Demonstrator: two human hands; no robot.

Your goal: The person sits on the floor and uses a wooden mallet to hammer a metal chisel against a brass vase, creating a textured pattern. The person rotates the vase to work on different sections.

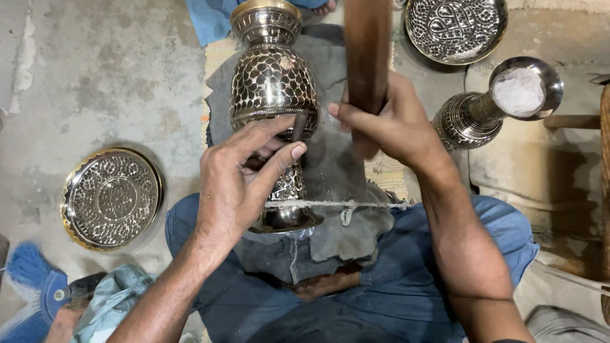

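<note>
The engraved brass vase (274, 95) lies across the person's lap on a grey cloth (330, 171), long axis running away from the body, foot near, mouth far. A cord (337, 204) crosses its stem. The left hand (238, 174) pinches a slim dark chisel (298, 126) between thumb and fingers against the scale-patterned belly. The right hand (391, 121) is wrapped tight around a wooden mallet (367, 57). Beyond sit an embossed tray (111, 198), a patterned bowl (455, 25) and a second vase (495, 105) on the concrete floor (108, 70).
</note>
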